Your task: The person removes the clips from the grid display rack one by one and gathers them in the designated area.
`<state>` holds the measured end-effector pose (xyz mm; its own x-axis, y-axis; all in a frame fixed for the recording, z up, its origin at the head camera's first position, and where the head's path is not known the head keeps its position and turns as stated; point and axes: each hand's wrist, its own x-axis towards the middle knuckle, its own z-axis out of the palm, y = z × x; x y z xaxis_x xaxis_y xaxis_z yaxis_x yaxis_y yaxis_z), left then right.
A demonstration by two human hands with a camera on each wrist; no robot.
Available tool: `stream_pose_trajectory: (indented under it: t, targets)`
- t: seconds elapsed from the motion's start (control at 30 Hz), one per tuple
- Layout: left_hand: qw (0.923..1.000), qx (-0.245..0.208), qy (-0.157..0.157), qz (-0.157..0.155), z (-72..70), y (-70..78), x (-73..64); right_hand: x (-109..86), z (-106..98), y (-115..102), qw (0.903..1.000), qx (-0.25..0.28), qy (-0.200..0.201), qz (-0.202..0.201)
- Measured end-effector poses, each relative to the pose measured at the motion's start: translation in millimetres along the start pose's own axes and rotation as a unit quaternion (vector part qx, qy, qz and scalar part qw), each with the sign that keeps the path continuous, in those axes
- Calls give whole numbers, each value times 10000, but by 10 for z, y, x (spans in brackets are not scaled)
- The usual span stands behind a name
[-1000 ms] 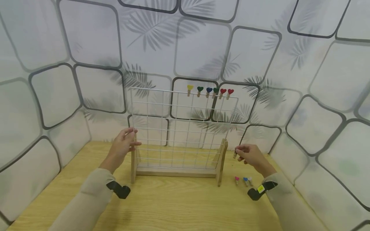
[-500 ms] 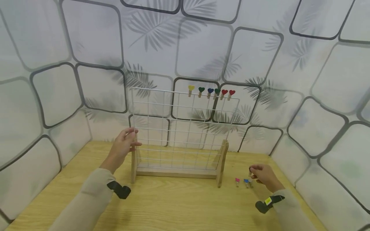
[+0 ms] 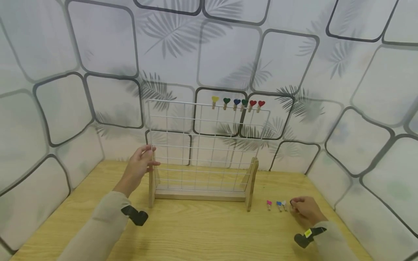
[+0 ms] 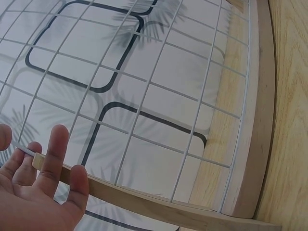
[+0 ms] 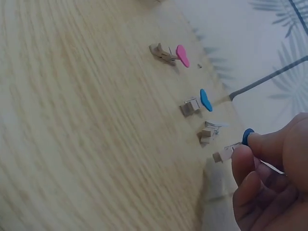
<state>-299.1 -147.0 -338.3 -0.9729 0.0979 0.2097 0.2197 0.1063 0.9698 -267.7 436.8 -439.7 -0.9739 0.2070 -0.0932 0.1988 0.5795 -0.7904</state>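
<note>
Right hand (image 5: 269,178) low on the wooden tabletop (image 3: 202,228), fingertips (image 5: 243,156) pinched on a small wooden peg with dark blue heart head (image 5: 236,144), just beyond them a white, a blue and a pink peg in a row. Likely light, stiff, spring-loaded; best squeezed at the tail ends. Left hand (image 3: 138,168) lightly curled round the edge of the white wire grid rack on wooden base (image 3: 205,145).

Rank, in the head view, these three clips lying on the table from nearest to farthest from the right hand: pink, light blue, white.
1. white clip, just left of the right hand.
2. light blue clip, in the middle of the row.
3. pink clip, at the left end, closest to the rack's wooden foot.
</note>
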Motion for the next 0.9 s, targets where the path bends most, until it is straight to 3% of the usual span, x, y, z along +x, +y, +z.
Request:
stream_pose_trajectory:
  t: [0.2,0.4,0.53,0.7,0.9]
  targets:
    - [10000,-34,7,12,-13,-5,10,-14,91,11,9994,357,21,5]
    - [9999,-89,2,-48,-12,-6,18,-11,131,31,9996,30,228,187]
    - [10000,-75,20,-54,-9,-2,24,-14,91,16,9996,-157,246,1]
    - [9999,-68,44,-70,-4,-4,23,-42,-15,-135,9991,-359,149,-175]
    - [10000,-55,41,-45,-1,-8,13,-36,-76,-455,9993,174,-73,-309]
